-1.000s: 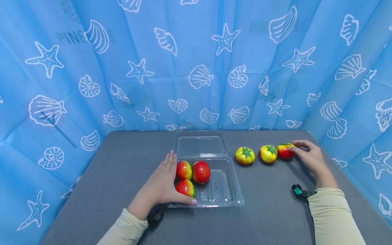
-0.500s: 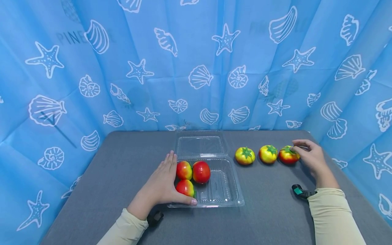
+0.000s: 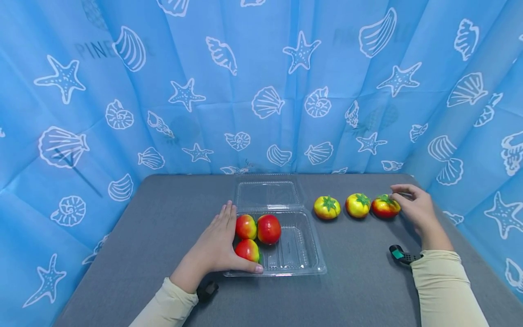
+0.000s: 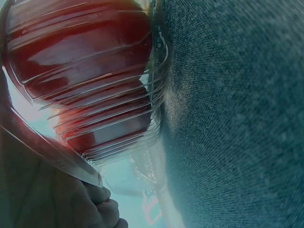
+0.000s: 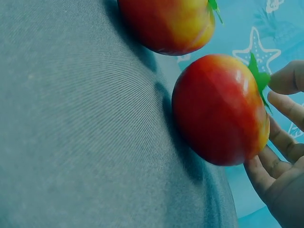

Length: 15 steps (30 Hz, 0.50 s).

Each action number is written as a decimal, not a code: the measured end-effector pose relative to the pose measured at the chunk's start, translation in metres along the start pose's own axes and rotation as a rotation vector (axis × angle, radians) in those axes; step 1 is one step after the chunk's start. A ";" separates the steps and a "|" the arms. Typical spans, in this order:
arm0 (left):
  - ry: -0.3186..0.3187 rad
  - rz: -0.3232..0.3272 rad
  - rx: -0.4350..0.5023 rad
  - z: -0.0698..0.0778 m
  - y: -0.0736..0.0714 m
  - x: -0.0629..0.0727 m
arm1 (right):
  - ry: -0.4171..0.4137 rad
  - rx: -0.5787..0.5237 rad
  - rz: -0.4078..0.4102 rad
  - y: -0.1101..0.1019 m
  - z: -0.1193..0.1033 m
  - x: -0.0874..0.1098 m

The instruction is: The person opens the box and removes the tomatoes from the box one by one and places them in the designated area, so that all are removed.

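Note:
My left hand (image 3: 218, 250) lies along the left side of a clear plastic clamshell box (image 3: 320, 254), its fingers straight and its thumb along the front rim. Inside the box sit three red and yellow toy tomatoes, a large red tomato (image 3: 268, 229) and two smaller ones. In the left wrist view, tomatoes (image 4: 85, 57) show through the ribbed wall. My right hand (image 3: 416, 209) is at the rightmost tomato (image 3: 386, 208), which rests on the table, leaf up. In the right wrist view, relaxed fingers (image 5: 280, 140) are beside that tomato (image 5: 216, 111), the thumb close to its leaf.
Two more tomatoes, a yellow tomato (image 3: 327, 208) and another yellow tomato (image 3: 357, 205), stand left of the right hand's one. The box's lid (image 3: 267, 194) lies folded back. A grey cloth (image 3: 355, 281) covers the table; a blue shell-print curtain (image 3: 261, 91) hangs behind.
The rightmost tomato has turned from leaning, red side showing, to leaf up and shifted slightly nearer. My right thumb has since drawn back a little from it. The left hand stays in place.

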<state>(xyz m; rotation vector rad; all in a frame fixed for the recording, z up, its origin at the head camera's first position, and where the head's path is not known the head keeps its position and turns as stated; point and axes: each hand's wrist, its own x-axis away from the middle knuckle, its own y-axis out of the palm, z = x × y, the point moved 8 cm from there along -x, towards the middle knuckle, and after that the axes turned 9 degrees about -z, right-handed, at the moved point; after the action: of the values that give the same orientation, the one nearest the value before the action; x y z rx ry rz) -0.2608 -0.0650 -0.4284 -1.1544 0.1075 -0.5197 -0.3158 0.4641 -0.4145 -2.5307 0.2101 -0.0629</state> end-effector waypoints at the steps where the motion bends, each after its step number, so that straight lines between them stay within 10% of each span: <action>1: 0.000 -0.001 0.001 0.000 0.000 0.000 | -0.004 -0.003 0.001 0.000 -0.001 0.000; 15: 0.003 0.005 0.004 -0.001 0.000 0.000 | -0.024 -0.005 0.007 -0.001 -0.016 0.000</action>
<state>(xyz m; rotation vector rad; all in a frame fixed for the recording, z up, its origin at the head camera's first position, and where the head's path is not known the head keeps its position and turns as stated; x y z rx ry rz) -0.2614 -0.0657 -0.4295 -1.1487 0.1122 -0.5167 -0.3170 0.4565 -0.4010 -2.5345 0.2096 -0.0294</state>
